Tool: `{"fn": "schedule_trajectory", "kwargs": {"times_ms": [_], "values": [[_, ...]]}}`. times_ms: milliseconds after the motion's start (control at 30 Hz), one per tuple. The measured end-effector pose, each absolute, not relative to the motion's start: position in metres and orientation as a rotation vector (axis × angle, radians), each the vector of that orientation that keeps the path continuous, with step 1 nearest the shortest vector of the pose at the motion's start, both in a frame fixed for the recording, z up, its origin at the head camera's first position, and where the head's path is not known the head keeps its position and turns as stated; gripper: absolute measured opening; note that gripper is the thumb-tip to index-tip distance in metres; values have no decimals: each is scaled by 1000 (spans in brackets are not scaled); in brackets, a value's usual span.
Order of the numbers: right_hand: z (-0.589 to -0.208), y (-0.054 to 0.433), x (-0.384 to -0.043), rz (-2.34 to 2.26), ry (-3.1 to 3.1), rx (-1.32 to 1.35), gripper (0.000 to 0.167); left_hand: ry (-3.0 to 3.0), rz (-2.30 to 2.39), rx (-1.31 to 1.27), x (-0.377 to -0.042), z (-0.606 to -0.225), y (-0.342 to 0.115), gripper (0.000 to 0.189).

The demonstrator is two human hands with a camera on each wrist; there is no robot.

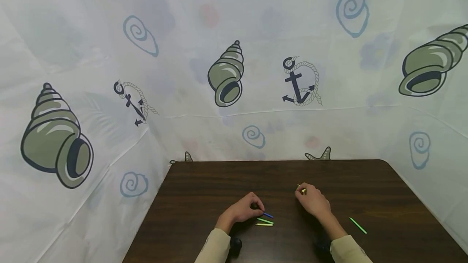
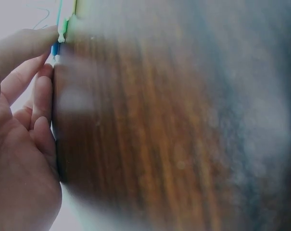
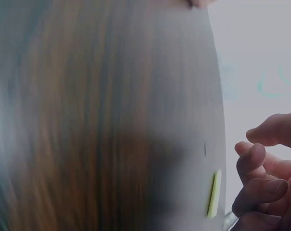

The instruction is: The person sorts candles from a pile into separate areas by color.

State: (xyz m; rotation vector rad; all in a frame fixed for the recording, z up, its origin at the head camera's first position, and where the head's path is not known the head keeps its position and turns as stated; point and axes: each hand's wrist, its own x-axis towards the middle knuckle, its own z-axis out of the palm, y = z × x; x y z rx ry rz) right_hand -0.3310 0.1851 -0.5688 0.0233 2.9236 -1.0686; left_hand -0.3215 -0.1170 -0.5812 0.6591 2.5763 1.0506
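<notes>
In the head view my left hand [image 1: 245,209] pinches a thin blue stick [image 1: 268,215] by its end, low over the table. A green stick [image 1: 265,220] and a yellow stick [image 1: 264,225] lie just nearer to me. The left wrist view has the blue stick [image 2: 55,49] at the thumb and fingertips, beside a green stick [image 2: 63,30]. My right hand [image 1: 313,201] hovers farther forward, fingers loosely bent, with bits of yellow [image 1: 303,191] showing at the fingers. In the right wrist view a yellow stick [image 3: 214,194] sits on the tabletop, apart from the fingers.
Another green stick [image 1: 358,225] lies to the right of my right forearm. The dark wooden table [image 1: 204,177] ends at a white curtain [image 1: 183,76] printed with shells and anchors. A black wrist camera [image 1: 235,246] is strapped near my left sleeve.
</notes>
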Motion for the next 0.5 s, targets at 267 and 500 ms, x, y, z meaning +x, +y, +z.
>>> {"fn": "schedule_trajectory", "kwargs": {"times_ms": [267,500], "values": [[-576,160,-324,-1112,2890,-237,9,2571,1067,630,-321,-581,-117,6],[-582,149,-319,-1194,2703,-496,6,2558,1081,646,-321,-580,-116,7]]}}
